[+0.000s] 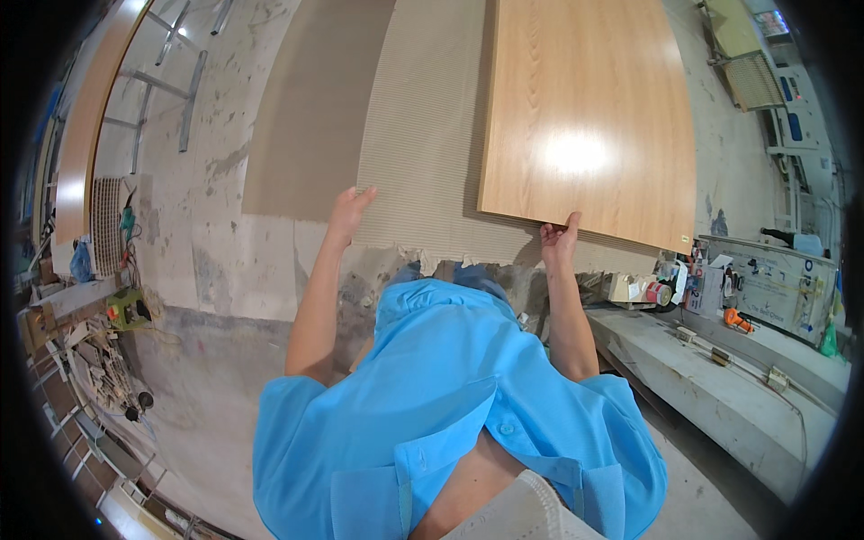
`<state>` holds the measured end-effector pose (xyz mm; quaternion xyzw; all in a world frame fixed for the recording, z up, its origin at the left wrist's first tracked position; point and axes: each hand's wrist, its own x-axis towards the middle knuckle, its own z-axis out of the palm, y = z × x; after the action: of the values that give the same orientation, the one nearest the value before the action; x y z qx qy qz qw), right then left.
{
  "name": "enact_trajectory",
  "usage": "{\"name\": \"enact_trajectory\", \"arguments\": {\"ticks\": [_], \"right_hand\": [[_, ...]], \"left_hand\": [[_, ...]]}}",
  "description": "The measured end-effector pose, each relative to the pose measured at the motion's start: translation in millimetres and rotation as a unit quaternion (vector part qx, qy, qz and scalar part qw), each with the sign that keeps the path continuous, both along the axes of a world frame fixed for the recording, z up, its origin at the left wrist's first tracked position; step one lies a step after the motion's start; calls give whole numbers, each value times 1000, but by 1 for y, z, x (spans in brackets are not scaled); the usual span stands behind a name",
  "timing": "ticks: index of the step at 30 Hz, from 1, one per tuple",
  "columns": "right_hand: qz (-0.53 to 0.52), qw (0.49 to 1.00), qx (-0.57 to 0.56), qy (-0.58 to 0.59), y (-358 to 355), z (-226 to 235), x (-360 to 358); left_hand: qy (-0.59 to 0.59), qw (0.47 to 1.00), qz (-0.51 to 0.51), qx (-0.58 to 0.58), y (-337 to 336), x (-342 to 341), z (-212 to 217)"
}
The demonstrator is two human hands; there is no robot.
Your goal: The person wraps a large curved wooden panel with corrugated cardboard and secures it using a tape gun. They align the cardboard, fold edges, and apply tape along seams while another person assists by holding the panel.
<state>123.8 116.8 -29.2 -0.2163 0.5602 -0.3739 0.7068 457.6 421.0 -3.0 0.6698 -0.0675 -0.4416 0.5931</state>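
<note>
Right hand (560, 239) is gripping the bottom edge of the wood-grain panel (589, 117), fingers curled up around the lower lip just right of frame centre. Left hand (347, 212) is lying open and flat, fingers spread, pressing on the ribbed beige sheet (423, 153) left of centre, near that sheet's torn lower edge.

Panel is filling the upper centre-right of the frame, lying over the ribbed sheet and overlapping its right part. A plain brown board (310, 108) is sitting just left of the ribbed sheet, all of it against the patchy grey wall (225, 252).

Handling call: panel is looking rigid, large and probably heavy; glossy face is reflecting light, so likely slippery, with corners prone to chipping. Best hold is along the bottom edge and a side edge, not the face. Ribbed sheet is looking thinner and flexible, tearing easily at the edge.

Concrete ledge (720, 387) with tape rolls (652, 292) is running along the right side.
</note>
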Motion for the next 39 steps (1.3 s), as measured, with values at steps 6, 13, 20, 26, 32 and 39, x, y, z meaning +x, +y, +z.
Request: {"name": "enact_trajectory", "arguments": {"ticks": [6,13,20,26,32,39], "right_hand": [[-10,1000,-2,-10,6,-5,1],[-60,997,-30,-23,11,-1,16],[-99,994,-35,-34,14,8,29],[-73,995,-45,-50,13,5,18],[-40,998,-40,-39,11,-3,8],[49,992,-13,117,1,-5,-8]], "left_hand": [[-31,999,-6,-36,1,-3,2],[19,1000,-2,9,0,0,8],[-37,999,-27,-6,6,4,-6],[-13,1000,-16,2,3,3,-3],[-25,1000,-12,6,-4,-1,22],[-364,906,-162,141,-64,-44,109]]}}
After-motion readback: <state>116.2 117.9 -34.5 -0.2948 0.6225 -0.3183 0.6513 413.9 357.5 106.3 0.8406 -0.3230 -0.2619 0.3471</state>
